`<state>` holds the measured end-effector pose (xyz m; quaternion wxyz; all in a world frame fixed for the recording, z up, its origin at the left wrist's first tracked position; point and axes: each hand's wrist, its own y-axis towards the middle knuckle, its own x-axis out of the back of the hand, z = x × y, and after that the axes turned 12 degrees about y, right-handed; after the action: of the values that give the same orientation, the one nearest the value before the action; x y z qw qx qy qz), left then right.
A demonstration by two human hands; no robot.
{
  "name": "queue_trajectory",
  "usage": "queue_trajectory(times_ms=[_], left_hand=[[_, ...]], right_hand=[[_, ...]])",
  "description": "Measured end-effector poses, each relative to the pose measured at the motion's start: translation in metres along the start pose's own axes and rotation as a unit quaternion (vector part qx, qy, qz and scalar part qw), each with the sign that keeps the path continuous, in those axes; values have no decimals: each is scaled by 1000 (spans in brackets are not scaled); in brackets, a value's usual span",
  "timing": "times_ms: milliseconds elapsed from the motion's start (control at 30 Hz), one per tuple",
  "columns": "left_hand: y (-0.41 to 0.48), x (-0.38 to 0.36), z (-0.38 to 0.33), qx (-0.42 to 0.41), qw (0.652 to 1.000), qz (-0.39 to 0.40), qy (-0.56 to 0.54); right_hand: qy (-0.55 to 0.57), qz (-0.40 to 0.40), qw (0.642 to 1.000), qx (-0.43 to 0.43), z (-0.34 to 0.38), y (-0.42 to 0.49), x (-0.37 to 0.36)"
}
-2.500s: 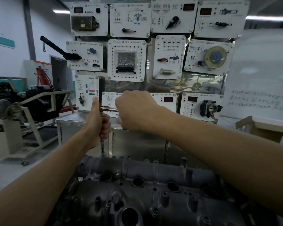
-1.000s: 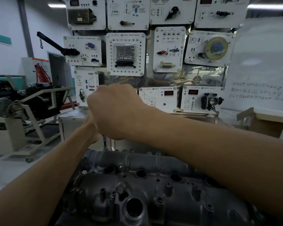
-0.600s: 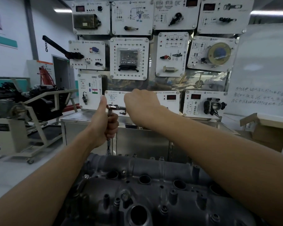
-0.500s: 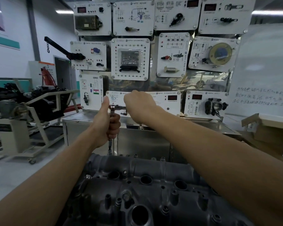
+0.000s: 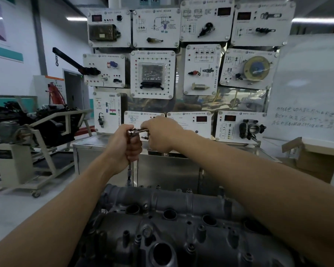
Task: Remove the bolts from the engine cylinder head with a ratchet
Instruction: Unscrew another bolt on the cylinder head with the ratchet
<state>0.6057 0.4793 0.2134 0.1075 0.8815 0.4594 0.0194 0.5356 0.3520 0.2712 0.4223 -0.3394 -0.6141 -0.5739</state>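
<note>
The dark grey engine cylinder head (image 5: 181, 224) fills the lower middle of the view. A ratchet (image 5: 134, 132) with a long vertical extension bar (image 5: 129, 175) stands on a bolt at the head's far left edge. My left hand (image 5: 123, 149) grips the upright extension just below the ratchet's head. My right hand (image 5: 162, 135) grips the ratchet's handle, which points right and is mostly hidden in the fist. Several small bolts (image 5: 158, 187) stick up along the head's far edge.
A steel cabinet (image 5: 162, 166) stands right behind the head, with a wall of white training panels (image 5: 152, 74) above it. An engine on a wheeled stand (image 5: 27, 151) sits at the left. A cardboard box (image 5: 314, 157) lies at the right.
My right hand swung the ratchet handle left over my left hand, then back out to the right. My left hand has kept hold of the extension, its thumb now folded down.
</note>
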Motion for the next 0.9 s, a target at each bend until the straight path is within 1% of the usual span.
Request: queue_trajectory(times_ms=[100,167,233,367,400,467,500,567,633,733,800,833,900], left_hand=[[1,3,0,15,999,-39,-11],[2,4,2,5,998,-62,0],[2,3,3,-11,997,-69,12],[7,3,7,-25,999,4,-48],[6,4,7,-29,998,14,-52],[4,4,7,-62,997,22,-29],[4,4,6,-67,998,11,-11],[1,3,5,-37,999,-35,19],[1,5,4,-20,998,-61,28],[1,5,4,-6,999,-48,19],[1,3,5,-4,999,-27,32],[2,1,5,-4,999,-20,42],[0,-1,4,-6,998,-15,55]], right_hand=[[-61,-14,998,8,9,-18,21],[-75,-22,997,18,21,-33,31],[-80,-24,995,47,36,-49,37],[1,-28,987,158,65,-72,37],[11,-26,985,168,68,-74,39],[52,-18,987,154,65,-74,45],[79,-12,987,140,61,-73,49],[112,-9,986,120,46,-69,52],[87,-9,992,96,29,-60,52],[30,9,999,24,-1,-41,45],[17,11,1000,-22,-20,-27,34],[24,1,999,-38,-27,-20,26],[74,-37,995,-63,-36,-7,7]])
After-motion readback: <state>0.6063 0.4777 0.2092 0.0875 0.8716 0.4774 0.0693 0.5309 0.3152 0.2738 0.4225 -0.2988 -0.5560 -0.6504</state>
